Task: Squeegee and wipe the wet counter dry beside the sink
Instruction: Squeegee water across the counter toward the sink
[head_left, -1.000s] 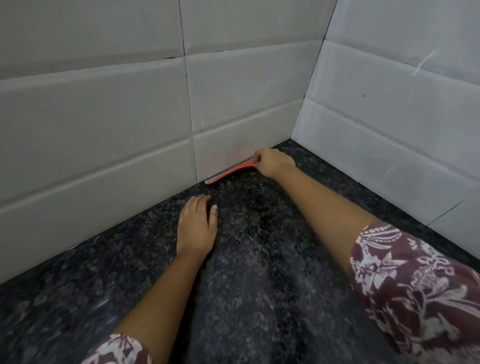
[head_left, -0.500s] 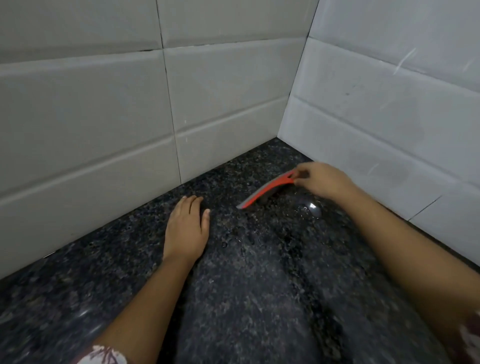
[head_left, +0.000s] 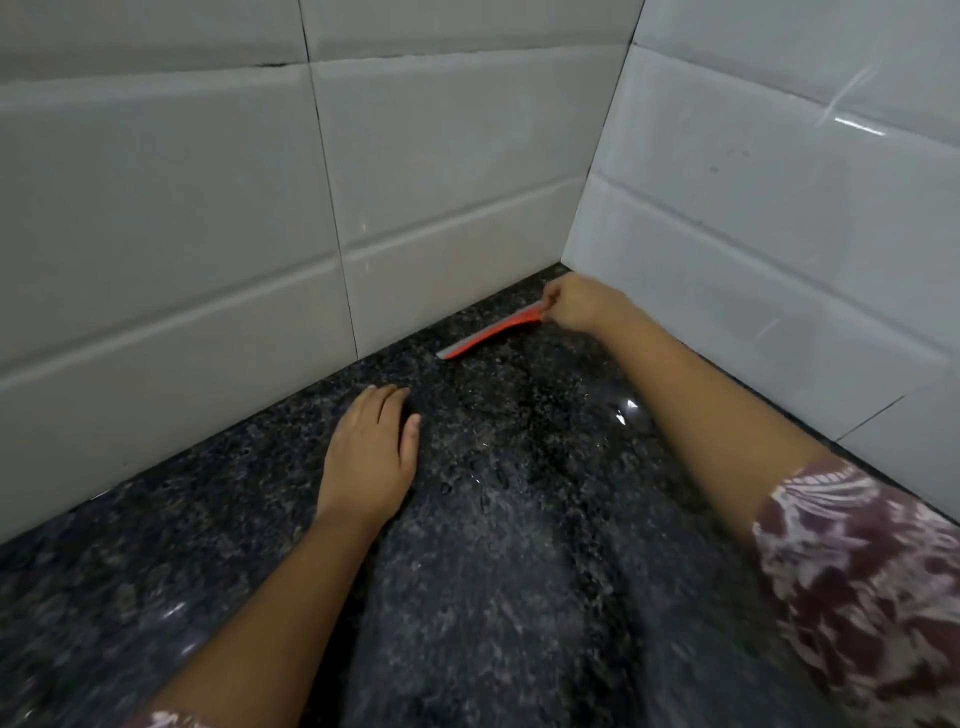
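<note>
The orange squeegee (head_left: 491, 332) lies low on the wet black counter (head_left: 519, 571) near the tile wall (head_left: 208, 208), up at 12 o'clock by the corner. The right hand (head_left: 582, 306) pinches its end. The left hand (head_left: 369, 457) lies flat and open at 9 o'clock, holding nothing.

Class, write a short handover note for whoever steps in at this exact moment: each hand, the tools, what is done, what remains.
Right hand: gripping the orange squeegee, blade on the counter near the back wall's foot, by the corner.
Left hand: flat on the counter, empty.
Done: cannot tell.
Left: water beads and a puddle lie in front of the blade; pull them off, then wipe. No cloth or sink in view.
</note>
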